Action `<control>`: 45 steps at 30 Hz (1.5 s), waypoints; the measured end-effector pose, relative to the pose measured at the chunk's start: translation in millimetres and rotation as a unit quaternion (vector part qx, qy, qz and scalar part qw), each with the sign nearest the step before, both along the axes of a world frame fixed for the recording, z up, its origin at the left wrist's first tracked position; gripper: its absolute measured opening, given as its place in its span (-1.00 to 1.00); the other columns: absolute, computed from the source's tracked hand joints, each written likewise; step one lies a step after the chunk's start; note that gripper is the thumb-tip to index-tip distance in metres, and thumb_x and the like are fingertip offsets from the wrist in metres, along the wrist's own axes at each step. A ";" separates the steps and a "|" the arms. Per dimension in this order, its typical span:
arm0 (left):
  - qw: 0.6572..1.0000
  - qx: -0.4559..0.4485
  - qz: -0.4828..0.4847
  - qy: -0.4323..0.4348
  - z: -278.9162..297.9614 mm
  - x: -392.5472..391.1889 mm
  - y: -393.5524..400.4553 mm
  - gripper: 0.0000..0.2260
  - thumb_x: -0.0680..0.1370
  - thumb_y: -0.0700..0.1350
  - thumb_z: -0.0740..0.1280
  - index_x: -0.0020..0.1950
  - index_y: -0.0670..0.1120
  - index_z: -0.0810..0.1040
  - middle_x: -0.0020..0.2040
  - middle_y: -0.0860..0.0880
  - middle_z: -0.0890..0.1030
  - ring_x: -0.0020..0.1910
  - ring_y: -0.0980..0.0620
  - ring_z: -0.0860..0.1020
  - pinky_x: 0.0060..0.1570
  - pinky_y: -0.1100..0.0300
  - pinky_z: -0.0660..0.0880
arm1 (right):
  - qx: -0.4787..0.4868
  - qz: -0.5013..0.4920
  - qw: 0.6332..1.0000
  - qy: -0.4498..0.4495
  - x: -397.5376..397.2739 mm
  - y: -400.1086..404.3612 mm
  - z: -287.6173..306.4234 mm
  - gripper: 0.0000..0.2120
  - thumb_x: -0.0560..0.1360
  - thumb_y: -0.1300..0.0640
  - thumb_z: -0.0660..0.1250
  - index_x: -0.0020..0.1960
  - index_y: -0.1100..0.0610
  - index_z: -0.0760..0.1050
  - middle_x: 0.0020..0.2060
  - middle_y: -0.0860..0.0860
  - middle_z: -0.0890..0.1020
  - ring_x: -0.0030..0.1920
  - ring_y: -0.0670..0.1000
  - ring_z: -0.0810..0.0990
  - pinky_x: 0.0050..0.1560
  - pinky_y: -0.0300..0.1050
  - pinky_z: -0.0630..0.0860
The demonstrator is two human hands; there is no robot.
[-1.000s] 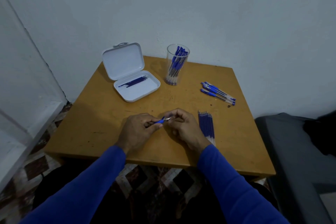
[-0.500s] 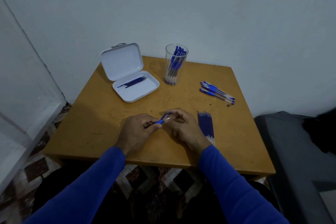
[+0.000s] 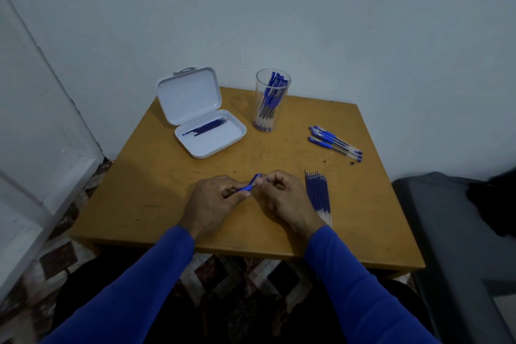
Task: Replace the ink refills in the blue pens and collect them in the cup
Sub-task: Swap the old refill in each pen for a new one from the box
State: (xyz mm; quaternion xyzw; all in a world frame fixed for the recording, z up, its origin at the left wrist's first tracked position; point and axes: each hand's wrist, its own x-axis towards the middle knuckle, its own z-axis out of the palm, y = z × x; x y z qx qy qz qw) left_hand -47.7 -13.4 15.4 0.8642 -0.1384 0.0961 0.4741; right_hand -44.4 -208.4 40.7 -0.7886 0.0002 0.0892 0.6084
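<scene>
At the far left of the desk lies an open white case with a few dark refills in its tray. The clear cup stands upright just right of the case, at the back edge, already holding several blue pens.

The left hand rests on the desk near its front centre, fingers curled around the pen in work. The pen's long axis runs diagonally, rising from the left hand toward the right and away from the person. The right hand sits just beside the left, its fingertips pinching the upper end of the same pen. Whether that end is a cap, a tip piece or a refill cannot be told.

The row of fresh refills lies just beside the right hand, long axes pointing away from the person. The unprocessed pens lie further right and back, angled. In judgement, the right hand is nearer to both supplies, while the cup lies straight ahead of both hands.
</scene>
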 end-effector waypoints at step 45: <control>1.000 -0.024 0.005 -0.011 -4.7 3.4 1.9 -0.86 0.48 -0.09 0.53 0.03 -0.01 0.74 -0.20 0.18 0.65 -0.20 0.18 0.59 -0.26 0.42 0.44 | 0.226 -0.096 0.965 0.095 -5.5 12.1 8.7 -0.87 0.66 0.16 0.29 0.11 0.22 0.53 -0.25 0.13 0.65 -0.46 -0.02 0.46 -0.56 -0.18 0.38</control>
